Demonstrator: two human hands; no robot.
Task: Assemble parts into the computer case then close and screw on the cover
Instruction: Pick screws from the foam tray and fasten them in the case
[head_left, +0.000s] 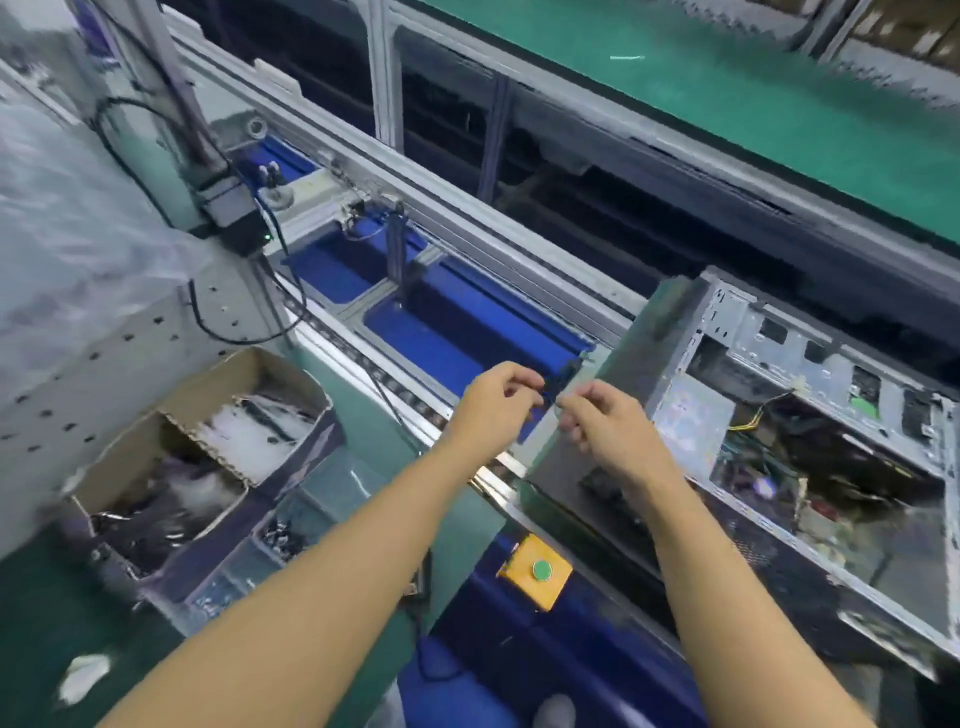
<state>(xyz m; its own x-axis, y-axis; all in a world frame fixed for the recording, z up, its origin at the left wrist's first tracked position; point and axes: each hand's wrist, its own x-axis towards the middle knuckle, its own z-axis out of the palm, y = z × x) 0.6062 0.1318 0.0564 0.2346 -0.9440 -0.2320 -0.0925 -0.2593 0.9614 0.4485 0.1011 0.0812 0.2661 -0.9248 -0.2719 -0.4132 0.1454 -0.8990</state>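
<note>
Gaping grey computer case (810, 358) — wires, boards exposed.

We see bare grey sheet metal on the computer case (810, 348) at the right, dull rather than polished. The conveyor frame (467, 228) across the middle is silvery ribbed metal, with smooth blue panels (431, 343) set in it. At the lower left, the box (218, 379) is brown corrugated cardboard, and the bags (249, 436) inside are glossy clear plastic. The desk (31, 597) beneath is matt green. The perforated panel (78, 374) at the left is matt grey metal, with hazy translucent plastic sheeting (62, 208) above it. The yellow button box (524, 577) looks like smooth plastic. Blur hides the material of the small dark piece (549, 397) that the left hand (493, 402) and the right hand (608, 421) pinch.
</note>
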